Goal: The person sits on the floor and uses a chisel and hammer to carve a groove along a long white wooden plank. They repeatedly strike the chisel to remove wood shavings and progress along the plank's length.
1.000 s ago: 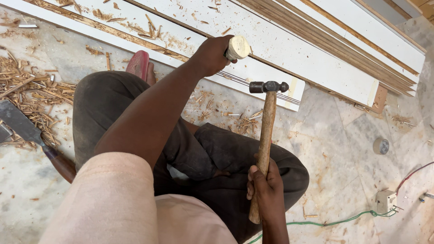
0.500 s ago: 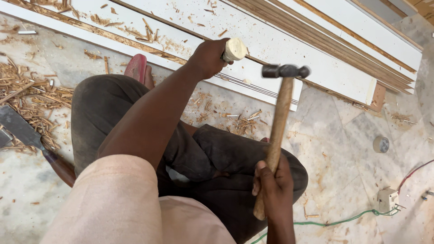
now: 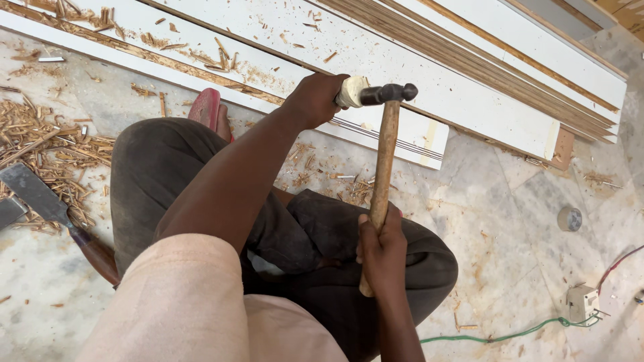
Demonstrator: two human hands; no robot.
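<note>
A chisel with a pale rounded handle [image 3: 351,91] is held against the edge of a white-faced board [image 3: 376,64] that lies among several long boards on a marble floor [image 3: 510,221]. Wood shavings [image 3: 40,144] are heaped to the left on the floor and scattered along the board's raw edge, so a good deal of cutting appears to be done already; how much of the edge is left to trim cannot be judged, since the blade and the cut itself are hidden behind the fist. The left hand [image 3: 315,100] is closed firmly around the chisel, only the butt of the handle showing past the knuckles. The right hand [image 3: 381,248] is closed tightly around the lower end of a wooden-handled hammer [image 3: 384,167], whose dark steel head [image 3: 389,92] is seen touching, or just beside, the butt of the chisel. A broad-bladed tool with a reddish handle [image 3: 47,208] is seen lying unused on the floor at the left, near the shavings. A green cable [image 3: 510,333] and a small pale socket box [image 3: 582,302] are seen at the lower right, well apart from the work.
</note>
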